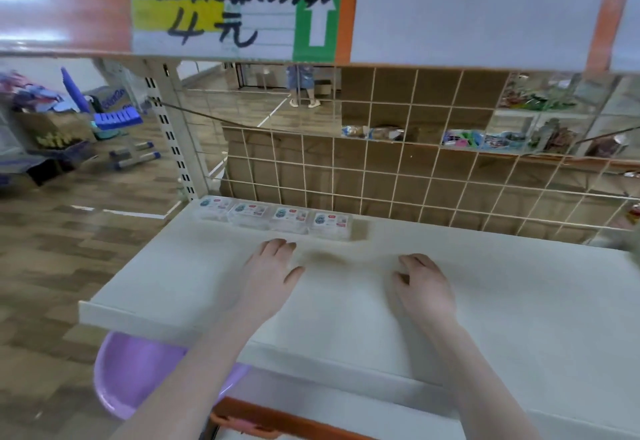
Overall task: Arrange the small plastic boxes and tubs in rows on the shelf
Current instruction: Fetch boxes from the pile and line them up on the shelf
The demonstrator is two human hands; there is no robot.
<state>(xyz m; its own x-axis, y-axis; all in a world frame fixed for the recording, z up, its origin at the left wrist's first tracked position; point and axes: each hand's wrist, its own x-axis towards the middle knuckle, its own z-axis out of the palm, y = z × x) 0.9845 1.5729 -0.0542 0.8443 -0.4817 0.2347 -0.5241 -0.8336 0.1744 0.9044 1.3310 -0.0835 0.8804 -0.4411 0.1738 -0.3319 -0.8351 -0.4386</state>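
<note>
- Reaching over the white shelf (519, 301), both bare forearms, palms down, nothing held.
- Left hand (268, 266) hovering or resting on the shelf just short of the row of boxes; fingers loosely bent, relaxed, thumb spread toward the right; contact with the shelf surface not clear through the blur.
- Right hand (424, 284) well apart from the boxes, fingers loosely curled downward, empty.
- Four small clear plastic boxes (277, 216) with printed labels lined side by side in one row along the back left of the shelf, against the wire grid panel (398, 176).
- Hung above on the upper shelf edge: a handwritten price sign (214, 7) with a green arrow.
- Seen below the shelf's front left corner: a purple plastic basin (138, 370).
- Stood beyond the grid: a blue step stool (121, 121) on wood-pattern flooring.
</note>
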